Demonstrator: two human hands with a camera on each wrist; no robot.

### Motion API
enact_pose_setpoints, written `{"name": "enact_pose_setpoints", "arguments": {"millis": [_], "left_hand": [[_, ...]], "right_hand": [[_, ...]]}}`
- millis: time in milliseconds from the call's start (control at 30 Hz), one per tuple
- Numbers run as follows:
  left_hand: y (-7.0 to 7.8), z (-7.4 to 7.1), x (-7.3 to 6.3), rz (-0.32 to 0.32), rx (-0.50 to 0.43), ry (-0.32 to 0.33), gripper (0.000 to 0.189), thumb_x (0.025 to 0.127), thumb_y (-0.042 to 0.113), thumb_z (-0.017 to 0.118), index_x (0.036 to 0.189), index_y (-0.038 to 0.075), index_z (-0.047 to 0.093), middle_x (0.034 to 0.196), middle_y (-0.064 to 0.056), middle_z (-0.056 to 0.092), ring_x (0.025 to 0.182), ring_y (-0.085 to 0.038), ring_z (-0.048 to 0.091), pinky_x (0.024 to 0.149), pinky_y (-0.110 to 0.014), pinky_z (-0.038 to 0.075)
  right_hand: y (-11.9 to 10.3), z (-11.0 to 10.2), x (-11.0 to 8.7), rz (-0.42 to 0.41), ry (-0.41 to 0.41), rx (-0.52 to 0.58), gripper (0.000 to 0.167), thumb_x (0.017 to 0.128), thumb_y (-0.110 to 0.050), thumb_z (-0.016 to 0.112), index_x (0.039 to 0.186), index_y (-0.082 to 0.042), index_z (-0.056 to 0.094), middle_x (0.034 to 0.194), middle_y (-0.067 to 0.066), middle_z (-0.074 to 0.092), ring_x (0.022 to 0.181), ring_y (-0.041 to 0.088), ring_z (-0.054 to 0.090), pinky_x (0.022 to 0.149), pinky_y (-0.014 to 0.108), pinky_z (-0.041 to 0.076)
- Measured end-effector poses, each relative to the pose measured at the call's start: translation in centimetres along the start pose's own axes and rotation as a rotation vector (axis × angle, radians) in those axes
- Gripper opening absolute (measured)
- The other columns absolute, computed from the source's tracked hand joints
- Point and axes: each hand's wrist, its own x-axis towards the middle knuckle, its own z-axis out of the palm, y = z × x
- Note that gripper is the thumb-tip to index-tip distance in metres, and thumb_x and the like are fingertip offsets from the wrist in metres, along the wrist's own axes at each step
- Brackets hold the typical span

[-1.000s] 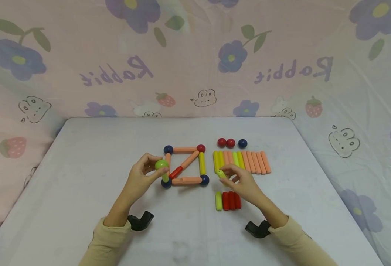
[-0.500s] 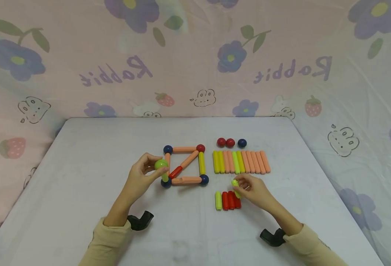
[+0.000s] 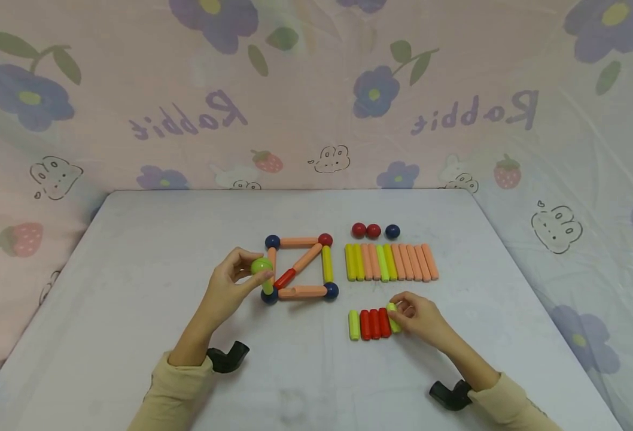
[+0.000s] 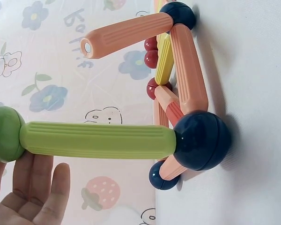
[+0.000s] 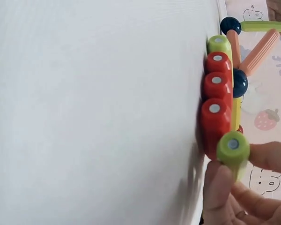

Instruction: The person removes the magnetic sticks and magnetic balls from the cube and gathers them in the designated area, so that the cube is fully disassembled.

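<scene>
My left hand (image 3: 225, 291) holds a green ball (image 3: 261, 266) at the top of an upright green magnetic rod (image 4: 98, 139). That rod's foot meets a blue ball (image 4: 201, 140), the near-left corner of a four-sided frame of rods and balls. Between thumb and fingers of my right hand (image 3: 422, 318) is a short green rod (image 5: 233, 154), at the right end of a row of short rods. The row has three red rods (image 3: 374, 324) and another short green rod (image 3: 354, 325) at its left end. A peach rod (image 4: 131, 35) slants up from the frame's near-right blue ball (image 3: 331, 291).
Right of the frame lies a row of long peach, yellow and green rods (image 3: 392, 262). Behind it sit two red balls (image 3: 359, 230) and a blue ball (image 3: 392, 231). A diagonal of peach and red rods (image 3: 285, 279) crosses the frame. A printed cloth hangs behind the white table (image 3: 187, 215).
My right hand has moved right and toward me with the short green rod, from above the table to the right end of the short-rod row. My left hand stays in place.
</scene>
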Motion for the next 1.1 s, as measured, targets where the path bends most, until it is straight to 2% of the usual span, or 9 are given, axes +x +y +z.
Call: {"name": "enact_pose_setpoints", "arguments": {"millis": [100, 300, 467, 633, 867, 967, 1100], "left_hand": [[0.1, 0.1, 0.0, 0.01, 0.005, 0.001, 0.033, 0.087, 0.01, 0.071, 0.113, -0.002, 0.055, 0.11, -0.015, 0.06, 0.093, 0.004, 0.056, 0.089, -0.007, 0.049], [0.1, -0.1, 0.0, 0.015, 0.005, 0.001, 0.033, 0.086, 0.009, 0.071, 0.113, -0.002, 0.055, 0.109, -0.014, 0.061, 0.092, 0.003, 0.056, 0.088, -0.007, 0.049], [0.1, -0.1, 0.0, 0.012, 0.0, 0.0, 0.033, 0.086, 0.009, 0.071, 0.113, -0.002, 0.055, 0.108, -0.013, 0.061, 0.091, 0.003, 0.057, 0.088, -0.007, 0.049], [0.2, -0.1, -0.1, 0.012, 0.001, 0.004, 0.033, 0.086, 0.009, 0.071, 0.112, -0.001, 0.055, 0.108, -0.013, 0.061, 0.091, 0.003, 0.057, 0.089, -0.007, 0.049], [0.0, 0.0, -0.1, 0.017, 0.004, 0.003, 0.033, 0.086, 0.01, 0.071, 0.113, -0.001, 0.055, 0.109, -0.013, 0.061, 0.092, 0.003, 0.057, 0.089, -0.008, 0.049], [-0.1, 0.0, -0.1, 0.014, 0.005, 0.004, 0.033, 0.086, 0.011, 0.071, 0.113, 0.0, 0.056, 0.109, -0.013, 0.061, 0.092, 0.003, 0.057, 0.089, -0.008, 0.049], [0.0, 0.0, 0.0, 0.006, 0.005, 0.004, 0.033, 0.086, 0.011, 0.072, 0.113, 0.0, 0.056, 0.109, -0.013, 0.061, 0.093, 0.003, 0.057, 0.09, -0.008, 0.049]], "right_hand": [[0.3, 0.1, -0.1, 0.016, -0.037, 0.042, 0.03, 0.088, -0.013, 0.068, 0.109, 0.006, 0.058, 0.076, 0.007, 0.06, 0.054, 0.009, 0.054, 0.051, 0.018, 0.048], [0.5, 0.2, -0.3, 0.023, -0.059, 0.058, 0.028, 0.088, -0.012, 0.068, 0.107, 0.007, 0.059, 0.073, 0.007, 0.059, 0.053, 0.011, 0.055, 0.05, 0.019, 0.051], [0.3, -0.1, -0.2, 0.003, -0.035, 0.006, 0.026, 0.087, -0.011, 0.068, 0.105, 0.006, 0.06, 0.071, 0.005, 0.058, 0.053, 0.008, 0.053, 0.049, 0.018, 0.05], [-0.7, -0.3, 0.2, -0.071, 0.052, -0.095, 0.023, 0.086, -0.01, 0.069, 0.103, 0.003, 0.062, 0.07, 0.002, 0.057, 0.055, 0.003, 0.047, 0.049, 0.017, 0.043], [-3.1, 1.1, 1.4, -0.243, 0.079, -0.101, 0.021, 0.085, -0.008, 0.07, 0.103, 0.002, 0.063, 0.079, 0.003, 0.062, 0.072, 0.007, 0.055, 0.061, 0.015, 0.05], [-4.3, 2.2, 2.1, -0.312, 0.064, -0.091, 0.024, 0.086, -0.009, 0.071, 0.107, 0.001, 0.064, 0.089, 0.008, 0.067, 0.08, 0.014, 0.059, 0.067, 0.019, 0.055], [-5.7, 3.6, 3.0, -0.387, 0.065, -0.113, 0.031, 0.085, -0.01, 0.072, 0.113, 0.0, 0.064, 0.103, 0.012, 0.069, 0.091, 0.023, 0.063, 0.078, 0.032, 0.059]]}}
